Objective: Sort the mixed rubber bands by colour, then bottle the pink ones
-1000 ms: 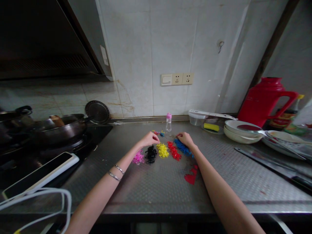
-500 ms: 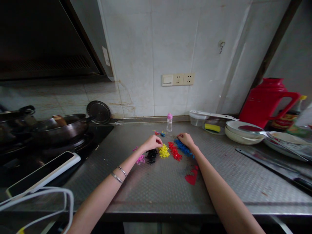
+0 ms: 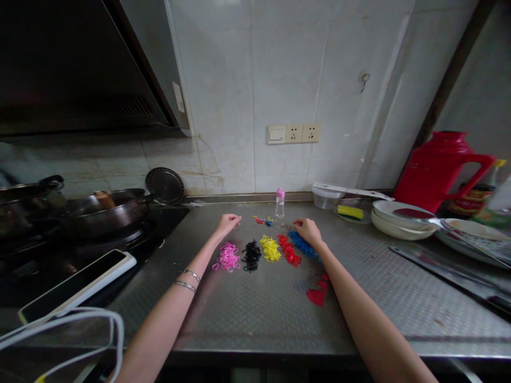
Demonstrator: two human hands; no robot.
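Desk [image 3: 255, 314]: dull steel sheet, embossed all over with a fine raised grain.

Five loose heaps of thin, looped rubbery bands lie in a row across it, each one colour. From my left: pink heap [image 3: 227, 258], black heap [image 3: 252, 255], yellow heap [image 3: 270, 248], red heap [image 3: 288, 250], blue heap [image 3: 302, 243]. Pink sits slightly apart. The red and blue heaps are long streaks that run close together. Behind the row is a small scatter of mixed bands [image 3: 263, 219], just beside a little clear bottle [image 3: 280, 202] with a pink cap, standing upright.

Left hand [image 3: 228, 223]: off the heaps, beyond the pink one, knuckles up. Its fingers are curled in with the tips drawn close together. Too small to tell whether a band is pinched there.

Right hand [image 3: 308, 230]: at the far end of the blue heap, over it or touching it. Its fingers are bent down and loosely closed. I cannot tell if they grip anything.

By my right forearm lies a flat red cutout [image 3: 317, 295] with an irregular edge.

Left side: a dark round wok [image 3: 107, 210] on the stove, a slab-like phone [image 3: 75, 284] with a glossy black face and white rim, and a white cable [image 3: 80, 319] looping near it.

Right side: a glossy red plastic jug [image 3: 437, 165], stacked pale bowls [image 3: 399, 221], and a yellow sponge [image 3: 350, 211] in a dish.
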